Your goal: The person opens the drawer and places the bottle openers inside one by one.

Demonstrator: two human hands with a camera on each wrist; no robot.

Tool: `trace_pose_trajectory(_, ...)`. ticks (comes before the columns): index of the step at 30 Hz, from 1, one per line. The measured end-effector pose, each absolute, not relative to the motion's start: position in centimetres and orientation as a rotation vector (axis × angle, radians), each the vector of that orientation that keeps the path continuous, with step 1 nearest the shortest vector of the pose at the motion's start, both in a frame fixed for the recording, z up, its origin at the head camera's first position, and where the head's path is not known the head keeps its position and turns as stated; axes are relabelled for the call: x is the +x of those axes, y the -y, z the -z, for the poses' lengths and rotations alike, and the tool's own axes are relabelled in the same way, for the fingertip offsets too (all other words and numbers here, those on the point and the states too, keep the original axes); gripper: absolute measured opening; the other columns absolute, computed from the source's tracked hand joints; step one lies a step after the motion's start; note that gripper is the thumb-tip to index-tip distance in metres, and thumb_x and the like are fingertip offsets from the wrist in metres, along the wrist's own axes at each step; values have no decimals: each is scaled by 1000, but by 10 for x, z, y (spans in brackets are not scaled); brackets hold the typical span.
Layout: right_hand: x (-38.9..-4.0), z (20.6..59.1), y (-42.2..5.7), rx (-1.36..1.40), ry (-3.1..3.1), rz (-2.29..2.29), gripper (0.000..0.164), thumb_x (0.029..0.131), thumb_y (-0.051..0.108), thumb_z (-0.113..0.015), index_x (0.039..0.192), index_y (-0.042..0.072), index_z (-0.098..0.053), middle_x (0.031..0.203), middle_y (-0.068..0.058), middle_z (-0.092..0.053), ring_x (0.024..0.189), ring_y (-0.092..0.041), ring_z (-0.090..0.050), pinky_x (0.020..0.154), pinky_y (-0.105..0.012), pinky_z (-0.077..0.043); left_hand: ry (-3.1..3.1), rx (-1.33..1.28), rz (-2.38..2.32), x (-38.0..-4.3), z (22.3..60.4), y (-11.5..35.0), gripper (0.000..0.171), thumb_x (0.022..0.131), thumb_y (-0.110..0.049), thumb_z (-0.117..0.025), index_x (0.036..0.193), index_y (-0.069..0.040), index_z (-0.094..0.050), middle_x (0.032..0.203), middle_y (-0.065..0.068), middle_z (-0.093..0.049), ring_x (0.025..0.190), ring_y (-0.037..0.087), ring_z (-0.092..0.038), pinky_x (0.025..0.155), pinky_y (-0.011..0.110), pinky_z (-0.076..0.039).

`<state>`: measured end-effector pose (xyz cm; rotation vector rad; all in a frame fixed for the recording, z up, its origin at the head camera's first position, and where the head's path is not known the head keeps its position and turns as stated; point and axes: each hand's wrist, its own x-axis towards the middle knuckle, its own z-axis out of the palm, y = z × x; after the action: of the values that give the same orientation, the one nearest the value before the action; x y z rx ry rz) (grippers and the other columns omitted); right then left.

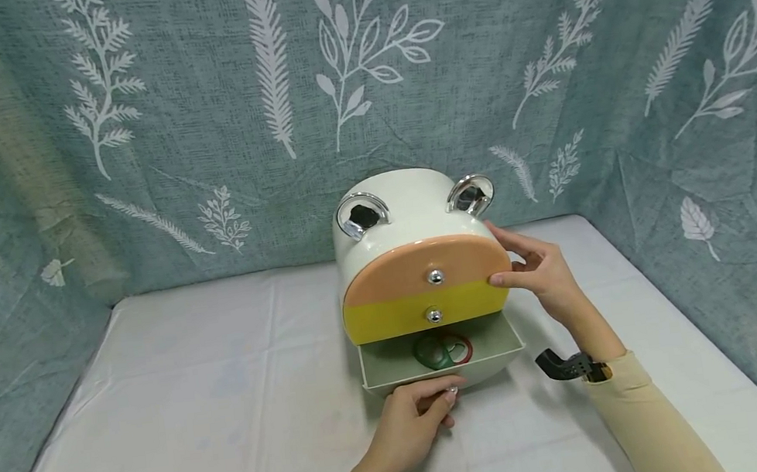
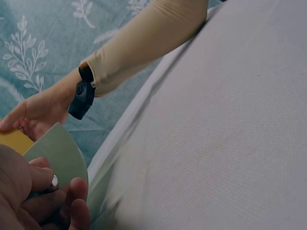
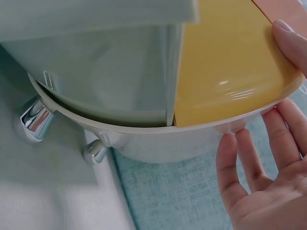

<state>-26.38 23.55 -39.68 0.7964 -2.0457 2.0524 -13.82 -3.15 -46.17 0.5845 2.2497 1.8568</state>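
A white drawer cabinet (image 1: 402,194) with a rounded body stands on the table. Its front has an orange drawer (image 1: 390,272) above a yellow drawer (image 1: 388,317), both closed, each with a silver knob. Below them the pale green bottom drawer (image 1: 379,364) is pulled out. Inside it lies a green and red item (image 1: 441,364) with loop shapes. My left hand (image 1: 407,427) pinches the bottom drawer's silver knob (image 2: 54,181) between thumb and fingers. With my right hand (image 1: 543,279) I hold the cabinet's right side, thumb on its front, the other fingers along the side wall.
Two silver-rimmed eye shapes (image 1: 362,214) stick up from the cabinet's top. Short silver feet (image 3: 36,122) show underneath it. A white cloth covers the table (image 1: 195,412). Blue-green curtains (image 1: 197,116) with white leaf prints hang behind and at both sides. A black strap mount (image 1: 568,365) sits on the right wrist.
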Motion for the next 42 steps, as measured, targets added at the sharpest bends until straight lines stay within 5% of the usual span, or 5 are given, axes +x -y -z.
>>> trace_pose_trajectory(7, -264, 399, -233, 782, 2054, -2063, 70, 81, -11, -75, 144, 7, -50, 142, -9, -52, 120, -27, -54, 83, -30, -53, -2238, 568, -1852, -139, 464, 35, 20, 98, -17, -63, 115, -20, -74, 92, 7, -70, 69, 22, -67, 53, 20, -47)
trace_pose_trajectory(42, -262, 396, -230, 770, 2058, -2062, 68, 82, -11, -74, 144, 8, -51, 140, -10, -54, 113, -27, -57, 77, -29, -53, -2157, 536, -1935, -188, 461, 42, 25, 99, -8, -60, 122, -5, -70, 102, 17, -70, 75, 25, -65, 51, 25, -46)
